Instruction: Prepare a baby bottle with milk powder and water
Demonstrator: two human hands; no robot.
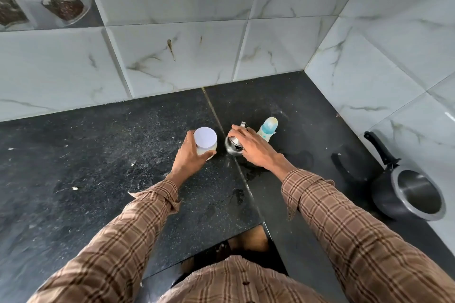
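A clear jar with a white lid, holding pale milk powder, stands on the black stone counter. My left hand is wrapped around its side. Just to its right sits a small steel pot, and my right hand rests over its top with fingers curled on it. Behind that hand stands the baby bottle, upright, with a blue collar and a clear cap. The pot's contents are hidden by my hand.
A black pan with a long handle lies at the right, against the tiled wall. The marble-tiled wall runs along the back. The counter's front edge has a notch near my body. Damp patches mark the counter near the seam.
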